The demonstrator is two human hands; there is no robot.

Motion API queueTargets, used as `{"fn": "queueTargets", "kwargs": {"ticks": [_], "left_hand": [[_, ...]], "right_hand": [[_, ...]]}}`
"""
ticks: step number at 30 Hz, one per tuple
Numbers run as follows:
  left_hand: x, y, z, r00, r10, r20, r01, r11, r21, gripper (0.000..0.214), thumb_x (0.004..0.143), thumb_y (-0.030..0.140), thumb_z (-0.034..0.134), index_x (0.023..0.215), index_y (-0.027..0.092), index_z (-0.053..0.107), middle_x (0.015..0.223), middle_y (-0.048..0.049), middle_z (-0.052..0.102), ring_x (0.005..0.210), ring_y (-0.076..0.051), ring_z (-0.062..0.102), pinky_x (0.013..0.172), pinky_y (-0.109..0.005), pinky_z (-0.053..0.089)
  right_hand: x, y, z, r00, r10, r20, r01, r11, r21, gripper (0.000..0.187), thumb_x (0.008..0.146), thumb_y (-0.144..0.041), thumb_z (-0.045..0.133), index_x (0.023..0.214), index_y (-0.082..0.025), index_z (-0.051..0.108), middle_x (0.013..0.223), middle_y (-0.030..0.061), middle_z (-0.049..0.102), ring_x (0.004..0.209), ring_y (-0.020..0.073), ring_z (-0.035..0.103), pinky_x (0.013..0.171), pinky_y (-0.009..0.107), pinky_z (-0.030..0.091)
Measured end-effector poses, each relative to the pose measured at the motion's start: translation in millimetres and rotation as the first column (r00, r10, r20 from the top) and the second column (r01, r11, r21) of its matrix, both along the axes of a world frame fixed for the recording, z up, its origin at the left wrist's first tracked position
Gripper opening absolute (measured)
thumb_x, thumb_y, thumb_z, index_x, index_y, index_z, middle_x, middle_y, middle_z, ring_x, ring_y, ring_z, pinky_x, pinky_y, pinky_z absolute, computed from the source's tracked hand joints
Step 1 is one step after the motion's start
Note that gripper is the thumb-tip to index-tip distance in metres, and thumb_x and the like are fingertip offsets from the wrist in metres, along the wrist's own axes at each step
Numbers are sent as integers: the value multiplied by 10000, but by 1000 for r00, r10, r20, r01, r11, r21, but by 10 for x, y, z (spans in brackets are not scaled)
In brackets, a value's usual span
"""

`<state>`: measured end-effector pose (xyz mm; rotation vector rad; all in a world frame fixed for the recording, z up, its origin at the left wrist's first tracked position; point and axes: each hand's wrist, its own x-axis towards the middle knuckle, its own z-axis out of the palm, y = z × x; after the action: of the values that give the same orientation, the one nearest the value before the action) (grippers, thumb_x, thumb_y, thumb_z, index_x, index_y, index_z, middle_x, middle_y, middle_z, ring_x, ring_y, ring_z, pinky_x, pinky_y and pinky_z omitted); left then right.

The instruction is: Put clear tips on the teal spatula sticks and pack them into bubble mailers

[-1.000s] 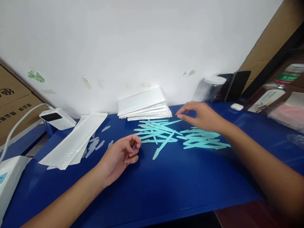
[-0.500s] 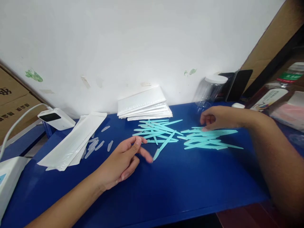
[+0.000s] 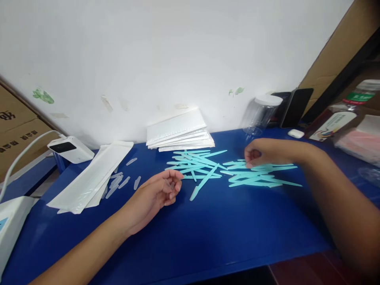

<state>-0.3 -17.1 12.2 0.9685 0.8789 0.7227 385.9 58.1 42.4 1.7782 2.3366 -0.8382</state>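
Note:
Two loose heaps of thin turquoise plastic sticks lie on the blue table [image 3: 225, 225]: one heap [image 3: 192, 164] in the middle, one heap [image 3: 258, 176] to its right. My right hand [image 3: 264, 153] rests on the far edge of the right heap, fingers curled and pinched at the sticks; whether it grips one is hidden. My left hand [image 3: 157, 194] lies palm up left of the middle heap, fingers curled inward around a small clear piece. A single stick [image 3: 204, 182] lies just right of it.
A stack of white pouches [image 3: 179, 130] stands at the wall. Long white sleeves [image 3: 95, 174] and several small clear pieces [image 3: 121, 182] lie at left, beside a white power bank [image 3: 71, 148]. A clear jar [image 3: 261, 113], phones [image 3: 293, 107], an earbud case [image 3: 295, 133] and bottles stand at right.
My right hand swung from the gap between the heaps to the far side of the right heap and curled shut. My left hand stretched a finger toward the single stick, then curled again.

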Motion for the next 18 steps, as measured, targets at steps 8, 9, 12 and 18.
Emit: {"fn": "queueTargets", "kwargs": {"ticks": [8,9,12,18], "left_hand": [[26,-34,-54,996,-81,-27,83,995,60,411,966,306,782,1341,190,662,1373,-160,716,1158,-273,744,1049,-443,577],[23,-31,-52,995,-89,-44,91,994,56,422,960,322,792,1344,193,674,1390,-159,715,1178,-285,746,1071,-457,575],[11,-15,-45,992,-89,-89,93,994,48,417,923,350,833,1294,191,727,1401,-149,721,1222,-303,739,1069,-441,596],[-12,11,-72,993,-11,-115,15,999,32,409,854,353,898,1212,197,779,1352,-126,756,1187,-281,761,967,-316,647]], "right_hand": [[15,11,-65,997,-48,65,46,998,32,243,768,-434,840,874,-222,789,876,93,765,735,262,697,584,346,497],[11,4,-65,997,-48,59,46,998,36,234,787,-424,826,881,-214,785,885,103,770,734,262,699,581,345,494],[-24,-27,-35,999,-29,29,27,998,64,195,853,-381,763,903,-193,775,913,126,781,759,256,703,602,344,480],[-109,-50,48,999,35,40,-35,999,4,230,913,-398,713,892,-173,755,893,100,767,779,230,682,649,332,463]]}}
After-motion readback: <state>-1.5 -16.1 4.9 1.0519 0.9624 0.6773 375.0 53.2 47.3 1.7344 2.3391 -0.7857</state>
